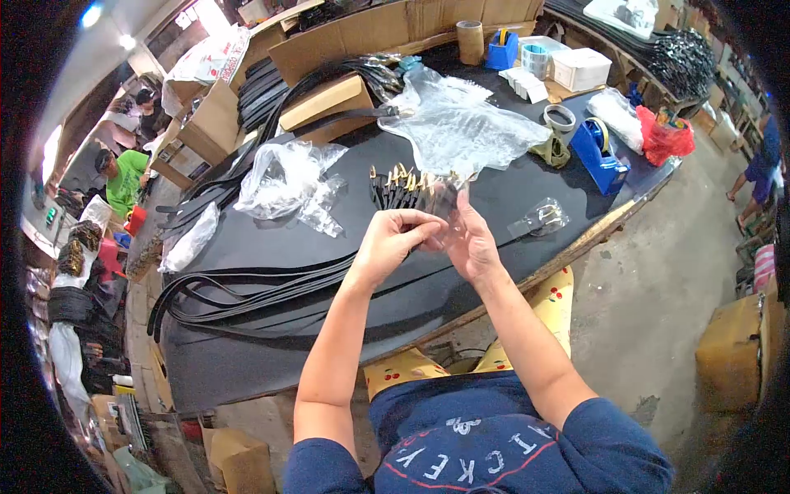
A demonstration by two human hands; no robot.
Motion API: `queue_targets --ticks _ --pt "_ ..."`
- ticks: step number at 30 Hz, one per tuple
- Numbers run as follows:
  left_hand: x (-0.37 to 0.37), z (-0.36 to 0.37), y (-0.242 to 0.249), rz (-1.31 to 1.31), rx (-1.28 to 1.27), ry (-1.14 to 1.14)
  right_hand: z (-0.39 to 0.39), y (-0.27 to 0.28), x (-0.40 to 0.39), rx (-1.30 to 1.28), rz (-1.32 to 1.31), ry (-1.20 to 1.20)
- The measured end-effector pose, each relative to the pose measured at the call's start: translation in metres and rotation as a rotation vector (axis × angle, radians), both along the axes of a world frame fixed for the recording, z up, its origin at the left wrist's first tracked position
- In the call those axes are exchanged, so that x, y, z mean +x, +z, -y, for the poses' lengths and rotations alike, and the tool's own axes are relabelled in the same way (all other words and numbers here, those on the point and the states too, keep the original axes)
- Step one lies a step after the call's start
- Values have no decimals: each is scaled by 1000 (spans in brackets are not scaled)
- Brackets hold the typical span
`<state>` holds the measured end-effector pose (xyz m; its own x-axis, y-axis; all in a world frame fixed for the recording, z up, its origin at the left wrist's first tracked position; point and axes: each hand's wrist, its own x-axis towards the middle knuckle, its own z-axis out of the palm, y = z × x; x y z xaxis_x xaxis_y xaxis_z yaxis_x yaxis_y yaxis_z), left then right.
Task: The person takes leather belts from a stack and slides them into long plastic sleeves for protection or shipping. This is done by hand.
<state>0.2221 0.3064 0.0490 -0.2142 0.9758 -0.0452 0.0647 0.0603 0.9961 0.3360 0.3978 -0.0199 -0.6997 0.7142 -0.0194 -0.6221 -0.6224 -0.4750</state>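
Both hands are over the dark worktable, with a small clear plastic bag between them. My left hand is closed, its thumb and index finger pinching the bag's lower left side. My right hand grips the bag's right side between thumb and fingers. Just behind them lies a bunch of black belts with gold-coloured buckles, partly hidden by the hands and bag. Long black straps loop across the table to the left. To the right of my right hand is a bagged buckle piece.
Crumpled clear plastic and a large plastic sheet lie on the table. Blue tape dispensers, a white box and a red bag stand farther back. A person in green is at far left.
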Motion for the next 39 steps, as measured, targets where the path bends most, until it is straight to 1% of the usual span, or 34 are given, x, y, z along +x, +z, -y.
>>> queue_targets --ticks 2,4,6,7,8,10,11,12,14,17,18,20,22,24,26,28,31,33,39 --pt "-2 -2 -5 15 13 -7 4 13 -1 15 -13 -7" --pt "-3 -3 -12 138 21 14 6 17 -5 30 -23 -7" --pt "-3 -1 -13 97 45 35 6 19 -13 60 44 -163" --pt "-3 0 -10 59 70 52 6 21 -16 71 -17 -200" --pt "-3 2 -6 54 71 62 2 17 -16 82 18 -198" --pt "-3 9 13 301 181 204 -4 24 -14 -111 31 -215" --pt "-19 11 4 349 161 291 0 27 -18 -114 -46 -259" --pt "-23 16 13 421 182 353 -2 26 -18 -108 -43 -275" --pt "-34 27 23 507 212 452 0 28 -12 14 -35 -188" --pt "-48 38 27 535 259 521 10 40 -17 195 23 -127" --pt "-49 40 30 530 272 536 16 45 -20 207 2 -95" --pt "-48 44 38 517 286 609 29 55 -23 387 100 11" --pt "-51 47 43 509 292 624 47 71 -27 482 157 69" --pt "-53 49 49 569 296 691 60 82 -31 572 245 121" --pt "-56 51 52 582 303 689 69 86 -36 605 262 117" --pt "-59 53 53 592 312 683 72 84 -43 625 270 59" --pt "-60 55 52 610 352 621 73 86 -44 644 274 14" --pt "-60 55 51 614 299 645 74 85 -45 641 266 1" --pt "-58 55 50 658 305 619 78 88 -46 635 280 -33"
